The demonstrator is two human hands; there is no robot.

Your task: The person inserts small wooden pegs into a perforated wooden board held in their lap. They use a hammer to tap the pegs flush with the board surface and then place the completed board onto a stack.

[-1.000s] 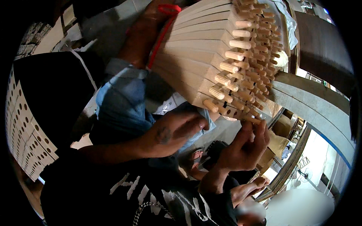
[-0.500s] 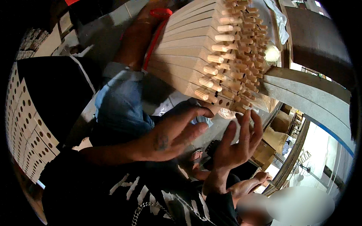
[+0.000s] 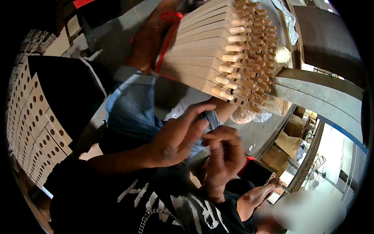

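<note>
Bristling from drilled, stacked boards (image 3: 200, 48), wooden dowels (image 3: 235, 48) stand in close rows.

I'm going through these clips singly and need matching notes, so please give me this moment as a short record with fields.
Left grip: bare hand, thumb and index finger apart, palm hidden
Right grip: bare hand, fingers curled near the left thumb; contents unclear
Wooden strips: lined up side by side
Dowels: many, projecting from the strips' right side
Open holes: at the row's lower end
Drilled wood pieces: far left
</note>
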